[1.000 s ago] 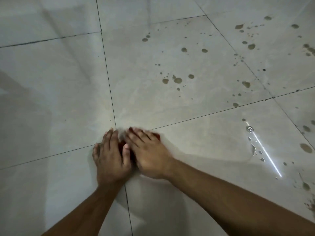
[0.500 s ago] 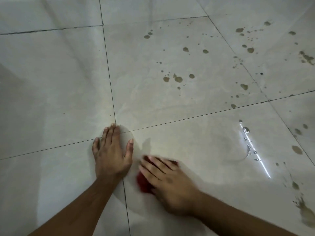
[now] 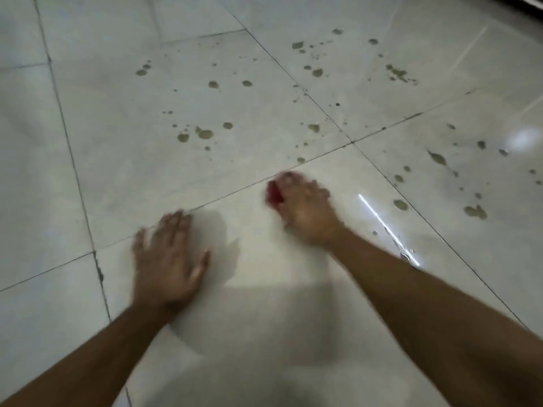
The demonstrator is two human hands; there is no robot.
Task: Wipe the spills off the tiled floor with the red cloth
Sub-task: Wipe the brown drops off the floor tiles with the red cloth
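Left hand (image 3: 169,261) nearest, flat on the tiled floor (image 3: 88,142), fingers spread, palm down, grasping nothing. Further out, right hand (image 3: 305,207) lies blurred over the red cloth (image 3: 273,194); cloth peeks out at the hand's left edge, under the fingers, close to a grout line. Can't tell if fingers curl round it. Beyond, brown spills (image 3: 205,133) dot the tiles, well apart from the cloth.

Cloth (image 3: 273,194) under right hand (image 3: 305,210), on floor (image 3: 117,160)
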